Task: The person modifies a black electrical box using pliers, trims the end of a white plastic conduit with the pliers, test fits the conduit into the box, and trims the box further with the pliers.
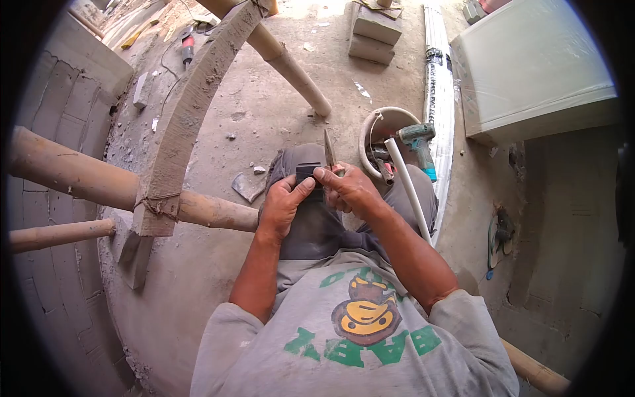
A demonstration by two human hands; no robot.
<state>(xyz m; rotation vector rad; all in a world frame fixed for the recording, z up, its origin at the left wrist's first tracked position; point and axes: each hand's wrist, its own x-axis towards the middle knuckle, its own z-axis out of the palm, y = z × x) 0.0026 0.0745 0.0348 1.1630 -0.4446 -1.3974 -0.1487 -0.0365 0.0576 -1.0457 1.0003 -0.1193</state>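
Note:
Over my lap, my left hand is closed on the left edge of a small black slotted piece, probably plastic. My right hand has its thumb on the right edge of the same piece. In that hand's curled fingers is a pointed metal tool, its tip facing away from me; whether it is a knife or pliers I cannot make out. A white pipe leans from a bucket rim beside my right leg. The underside of the black piece is hidden.
A bucket with tools stands front right, a teal drill at its rim. White pipes lie along the floor near a large wrapped box. Bamboo poles and a curved board cross on the left. Concrete blocks stand ahead.

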